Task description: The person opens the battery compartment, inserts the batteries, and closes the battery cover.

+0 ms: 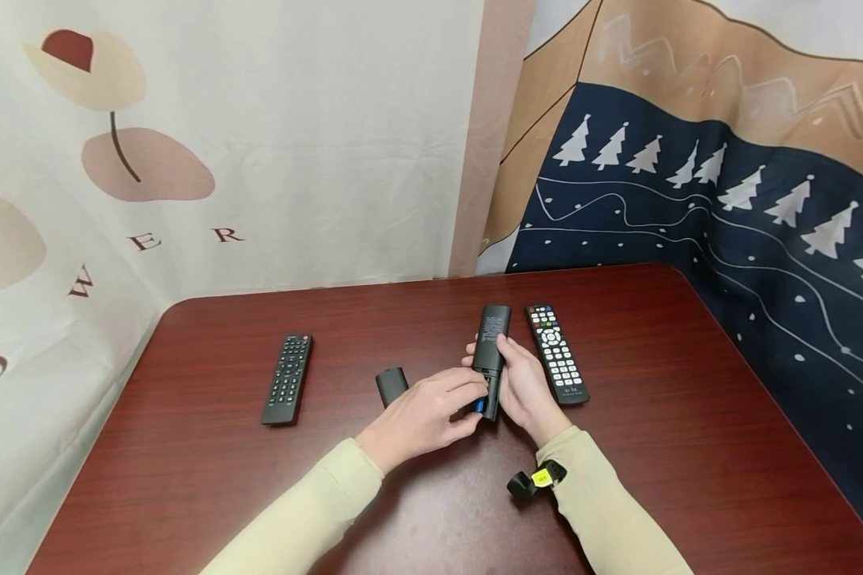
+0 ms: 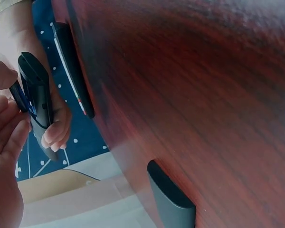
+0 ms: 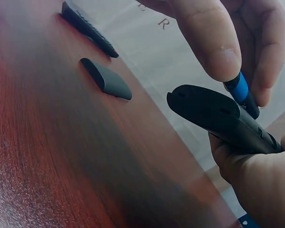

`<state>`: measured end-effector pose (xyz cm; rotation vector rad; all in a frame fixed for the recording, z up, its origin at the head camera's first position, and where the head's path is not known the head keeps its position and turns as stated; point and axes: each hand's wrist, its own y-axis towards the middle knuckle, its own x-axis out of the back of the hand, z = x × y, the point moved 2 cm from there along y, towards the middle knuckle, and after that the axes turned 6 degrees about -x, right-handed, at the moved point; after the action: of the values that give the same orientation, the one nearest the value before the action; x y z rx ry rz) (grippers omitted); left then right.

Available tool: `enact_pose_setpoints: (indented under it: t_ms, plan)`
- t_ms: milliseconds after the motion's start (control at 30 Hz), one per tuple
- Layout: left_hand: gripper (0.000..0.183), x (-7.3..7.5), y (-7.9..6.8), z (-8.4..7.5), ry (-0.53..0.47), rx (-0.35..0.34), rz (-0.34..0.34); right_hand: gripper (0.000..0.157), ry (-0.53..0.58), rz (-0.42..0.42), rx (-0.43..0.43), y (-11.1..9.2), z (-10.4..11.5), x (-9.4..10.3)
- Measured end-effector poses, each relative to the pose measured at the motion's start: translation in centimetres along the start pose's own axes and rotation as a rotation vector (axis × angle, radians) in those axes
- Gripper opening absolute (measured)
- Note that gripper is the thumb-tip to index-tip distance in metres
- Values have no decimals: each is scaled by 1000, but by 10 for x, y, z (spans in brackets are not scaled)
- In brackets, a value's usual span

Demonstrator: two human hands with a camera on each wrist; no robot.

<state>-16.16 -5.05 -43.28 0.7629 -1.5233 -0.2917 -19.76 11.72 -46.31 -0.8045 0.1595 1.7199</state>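
My right hand (image 1: 525, 387) grips a black remote control (image 1: 493, 334), its back with small printed text facing up and its battery compartment uncovered at the near end. Between thumb and fingers, my left hand (image 1: 431, 407) pinches a blue and black battery (image 3: 238, 88) right at that compartment. The battery slants against the remote's edge in the right wrist view; a strip of blue also shows beside the fingers in the head view. The black battery cover (image 1: 391, 386) lies on the table just beyond the left hand, partly hidden by it in the head view.
A black remote with white buttons (image 1: 557, 355) lies just right of my right hand. Farther left lies another dark remote (image 1: 288, 379), buttons up. All rest on a reddish-brown wooden table (image 1: 208, 455), with printed curtains (image 1: 331, 144) behind its far edge.
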Motion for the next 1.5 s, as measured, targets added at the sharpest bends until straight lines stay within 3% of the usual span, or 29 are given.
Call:
enact_pose_setpoints:
  t_ms: [633,1200,1500]
  plan:
    - [18,1,-2,1,-12,-39,-25,53,-3,-5,-19,-1,2,-6]
    - [18,2,-4,3,-67,58,19,52,-9,4,-12,-2,3,-8]
    - [21,2,-3,1,-49,88,16,52,-31,11,-2,-4,1,-11]
